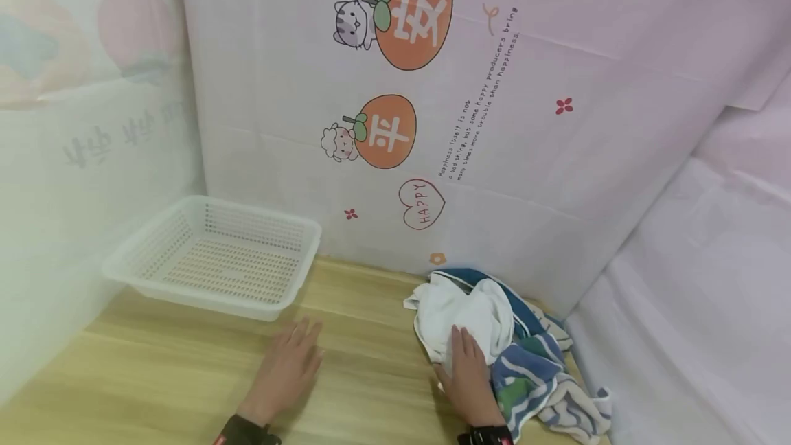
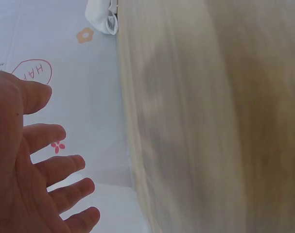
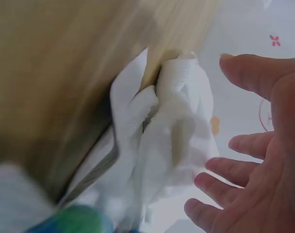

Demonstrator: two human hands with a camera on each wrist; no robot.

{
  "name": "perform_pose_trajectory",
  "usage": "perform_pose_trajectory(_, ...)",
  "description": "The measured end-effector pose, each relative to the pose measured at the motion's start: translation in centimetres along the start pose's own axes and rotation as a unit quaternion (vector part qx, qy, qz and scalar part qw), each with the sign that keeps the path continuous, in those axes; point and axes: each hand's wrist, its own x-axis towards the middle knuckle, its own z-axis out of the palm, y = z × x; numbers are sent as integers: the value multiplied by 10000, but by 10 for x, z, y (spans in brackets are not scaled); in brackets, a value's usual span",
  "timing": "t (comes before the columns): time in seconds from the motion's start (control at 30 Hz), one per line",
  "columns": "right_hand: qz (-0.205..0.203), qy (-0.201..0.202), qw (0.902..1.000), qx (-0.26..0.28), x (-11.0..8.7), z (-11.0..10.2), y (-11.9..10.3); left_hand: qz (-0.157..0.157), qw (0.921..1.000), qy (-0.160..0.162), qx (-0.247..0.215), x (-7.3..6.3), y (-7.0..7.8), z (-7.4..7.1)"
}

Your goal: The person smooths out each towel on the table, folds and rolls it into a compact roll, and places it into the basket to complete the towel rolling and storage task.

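Observation:
A crumpled white towel (image 1: 460, 311) lies on top of a heap of cloths at the right of the wooden table. My right hand (image 1: 467, 376) is over its near edge, fingers extended; in the right wrist view the fingers (image 3: 232, 171) are spread beside the white folds. Under and beside it lie a blue, green and white striped towel (image 1: 525, 369), a dark teal cloth (image 1: 522, 311) and a beige striped cloth (image 1: 575, 407). My left hand (image 1: 285, 366) is above the table near the basket's front corner, its fingers loosely spread, holding nothing.
A white perforated plastic basket (image 1: 213, 304) stands at the back left of the wooden table (image 1: 352, 335). A printed white sheet (image 1: 278, 88) hangs behind the table, with more white sheeting (image 1: 704, 280) along the right side and at the left.

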Motion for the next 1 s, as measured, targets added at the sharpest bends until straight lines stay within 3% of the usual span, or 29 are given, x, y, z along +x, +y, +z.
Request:
perform_pose_trajectory(0.23,-382,35,9991,-195,24,15,12,-68,9999,-44,-75,1,4,1)
perform_pose_trajectory(0.47,-269,-131,9995,-140,37,15,18,-38,9998,-68,-163,2,5,-2)
perform_pose_trajectory(0.57,-253,-12,9996,-87,44,9,20,-44,9998,-82,-192,3,4,-1)
perform_pose_trajectory(0.8,-209,636,9977,140,75,-29,18,-51,9996,-131,-225,5,5,2)
perform_pose_trajectory(1.0,-594,927,9924,543,92,-76,-15,-27,9994,-68,-344,10,6,6)
